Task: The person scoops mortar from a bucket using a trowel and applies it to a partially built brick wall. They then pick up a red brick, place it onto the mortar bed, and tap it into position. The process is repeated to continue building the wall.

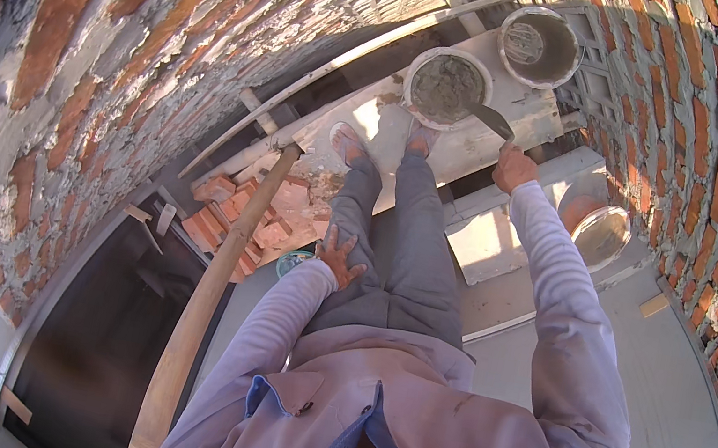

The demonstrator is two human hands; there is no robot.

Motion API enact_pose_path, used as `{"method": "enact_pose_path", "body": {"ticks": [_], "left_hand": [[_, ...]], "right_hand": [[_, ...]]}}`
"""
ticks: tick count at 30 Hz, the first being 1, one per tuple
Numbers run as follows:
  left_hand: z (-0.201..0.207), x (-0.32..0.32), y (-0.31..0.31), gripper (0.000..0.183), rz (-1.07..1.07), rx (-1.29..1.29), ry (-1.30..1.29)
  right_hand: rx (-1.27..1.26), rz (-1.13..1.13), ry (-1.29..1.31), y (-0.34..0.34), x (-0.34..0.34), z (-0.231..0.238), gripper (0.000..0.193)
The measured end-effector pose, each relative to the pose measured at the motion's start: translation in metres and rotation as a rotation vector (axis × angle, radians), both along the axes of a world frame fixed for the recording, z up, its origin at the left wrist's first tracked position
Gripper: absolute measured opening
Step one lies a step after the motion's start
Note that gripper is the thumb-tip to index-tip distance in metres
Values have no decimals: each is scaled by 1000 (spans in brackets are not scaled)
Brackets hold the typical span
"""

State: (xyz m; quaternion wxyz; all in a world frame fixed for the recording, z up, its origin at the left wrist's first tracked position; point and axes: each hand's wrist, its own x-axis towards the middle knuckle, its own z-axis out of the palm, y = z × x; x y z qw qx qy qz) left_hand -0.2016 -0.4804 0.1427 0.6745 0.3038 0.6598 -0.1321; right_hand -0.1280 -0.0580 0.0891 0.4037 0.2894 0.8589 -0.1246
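Observation:
My right hand is closed around the handle of a trowel, and its blade points left into a round bucket of grey mortar. The blade tip meets the mortar near the bucket's right side. Spread fingers rest on my left thigh just above the knee: that is my left hand, holding nothing. A heap of red bricks lies to its left, beyond a slanting bamboo pole.
Brick walls rise on the left and on the right. A second bucket stands behind the mortar one, and another sits right of my forearm. My feet are on a plank platform; a dark gap opens lower left.

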Motion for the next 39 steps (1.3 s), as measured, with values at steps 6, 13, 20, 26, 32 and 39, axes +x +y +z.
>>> {"method": "enact_pose_path", "body": {"ticks": [6,13,20,26,32,39], "left_hand": [[-22,-20,10,82,32,-110,112],[-42,-40,16,80,173,-123,73],[-58,-39,-3,77,166,-48,144],[-58,-52,9,73,35,-61,138],[-73,-63,6,69,-150,89,101],[-39,-29,217,29,-115,601,26]], "right_hand": [[58,39,125,24,-60,-138,37],[-205,-386,-86,-34,2,-202,42],[-309,-532,-1,-47,-38,-166,38],[-240,-780,10,-43,-3,-96,45],[61,-1294,419,-82,138,56,43],[370,-2332,1155,-112,225,138,16]]}}
